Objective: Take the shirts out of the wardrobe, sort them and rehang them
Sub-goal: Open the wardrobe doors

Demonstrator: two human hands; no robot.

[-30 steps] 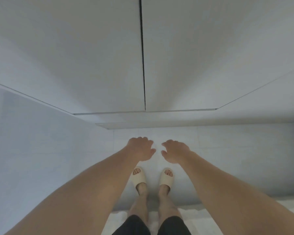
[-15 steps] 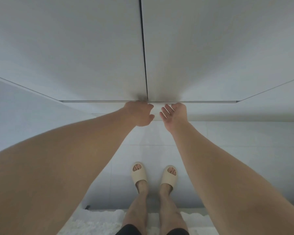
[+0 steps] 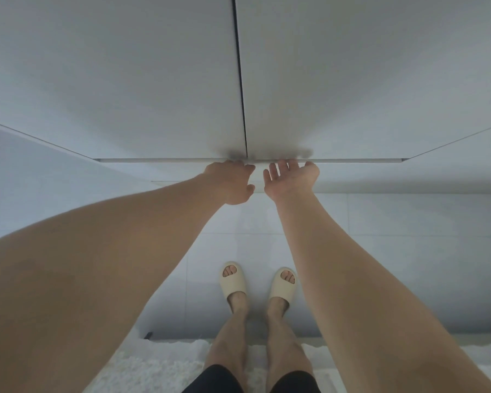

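Two wardrobe doors are standing closed, so the shirts are hidden behind them. The person is reaching both hands to the doors' bottom edge, either side of the centre gap. The left hand is hooking its fingers under the edge; the right hand is palm-up, fingers tucked beneath. Opening is the step in hand; next, probably pulling both doors outward.

Pale grey tiled floor w/ white shaggy rug at bottom edge; dim, flat indoor light, white panels either side.
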